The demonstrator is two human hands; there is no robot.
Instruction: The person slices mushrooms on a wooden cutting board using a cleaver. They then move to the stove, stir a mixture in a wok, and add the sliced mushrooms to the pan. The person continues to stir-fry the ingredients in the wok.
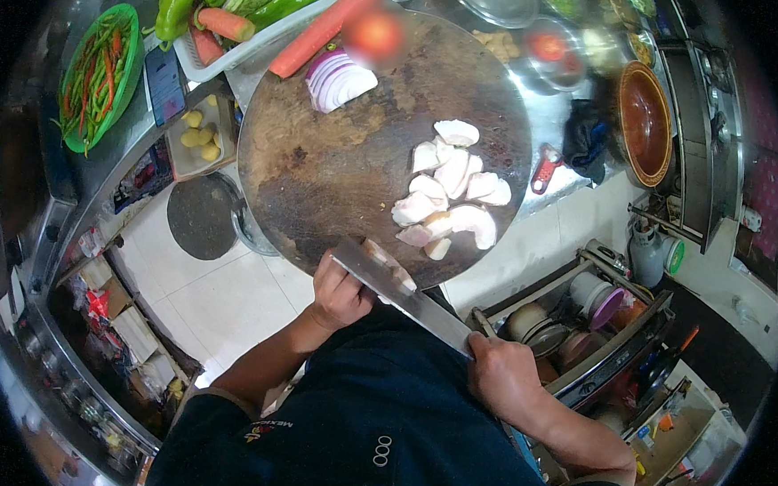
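Note:
My right hand (503,370) grips the handle of a kitchen cleaver (418,308), whose blade slants up and left over the near edge of the round wooden chopping board (306,184). My left hand (342,290) is curled by the blade's far end; whether its fingers pinch anything is hidden. A pale piece (387,266) lies along the blade's upper side. Beyond it, a loose heap of whitish chunks (453,170), mushroom or fatty meat, covers the board's right part. A cut red onion half (338,83), a peeled carrot (322,32) and a blurred tomato (375,34) rest at the back.
A white basket (202,68) of peppers and carrots and a green basket (134,47) of chillies stand left, with a phone (164,89) between. Right are a red peeler-like tool (546,169), ginger (498,46), a dark cloth (584,138) and a brown bowl (645,125).

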